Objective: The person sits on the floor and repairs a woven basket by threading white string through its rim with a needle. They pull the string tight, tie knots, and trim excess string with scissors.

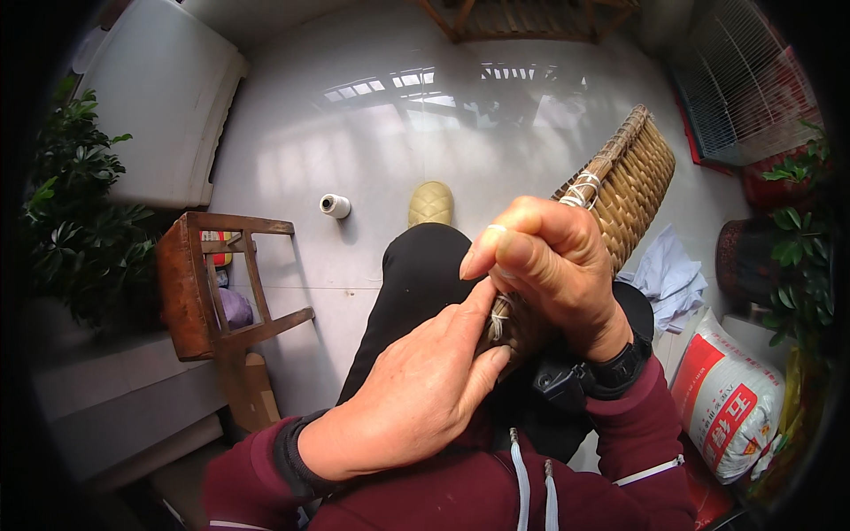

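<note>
A woven straw basket (642, 190) is tilted on its side across my lap, its rim running from near my left hand toward the far right. White thread (582, 188) is wrapped around the rim in places, with a knotted bit close to my left fingers. My left hand (416, 380) grips the near end of the rim, thumb on one side and fingers on the other. Just above it, my right hand (549, 265) is closed in a pinch. Something white circles one right finger; what the fingertips hold is too small to make out.
On the floor stands a spool of white thread (335, 206). A wooden stool (190, 288) lies on its side at left, below leafy plants (71, 203). At right are a crumpled white cloth (664, 270), a stuffed white-and-red sack (726, 398) and a wire cage (739, 88).
</note>
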Motion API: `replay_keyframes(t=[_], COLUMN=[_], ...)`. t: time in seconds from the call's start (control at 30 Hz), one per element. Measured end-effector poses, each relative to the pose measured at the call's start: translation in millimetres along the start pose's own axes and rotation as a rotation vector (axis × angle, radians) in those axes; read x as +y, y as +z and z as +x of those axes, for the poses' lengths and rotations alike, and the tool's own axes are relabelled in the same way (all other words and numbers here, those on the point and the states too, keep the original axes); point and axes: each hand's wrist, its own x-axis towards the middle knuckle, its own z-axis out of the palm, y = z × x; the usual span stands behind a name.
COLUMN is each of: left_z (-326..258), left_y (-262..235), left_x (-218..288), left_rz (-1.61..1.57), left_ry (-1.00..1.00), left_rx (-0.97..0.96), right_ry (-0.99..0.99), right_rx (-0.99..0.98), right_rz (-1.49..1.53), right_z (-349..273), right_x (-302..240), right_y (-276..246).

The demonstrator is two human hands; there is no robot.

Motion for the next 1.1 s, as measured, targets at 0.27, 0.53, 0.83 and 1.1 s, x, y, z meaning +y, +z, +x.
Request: replay_keyframes(t=[0.27, 0.53, 0.83, 1.1], left_z=[-2, -3, 1, 0], left_y=[18, 22, 22, 19], left_x=[-11, -6, -7, 1], left_rz=[-0.081, -0.06, 0.042, 0.096], left_ry=[0.079, 0.086, 0.144, 0.098], left_rx=[0.233, 0.286, 0.292, 0.252], right_ry=[-0.257, -0.396, -0.284, 0.068], right_rx=[0.076, -0.073, -0.084, -0.244], right_rz=[-0.211, -0.355, -0.297, -0.842], right_z=[-10, -12, -29, -100], right_x=[8, 3, -13, -127], right_y=[8, 10, -8, -46])
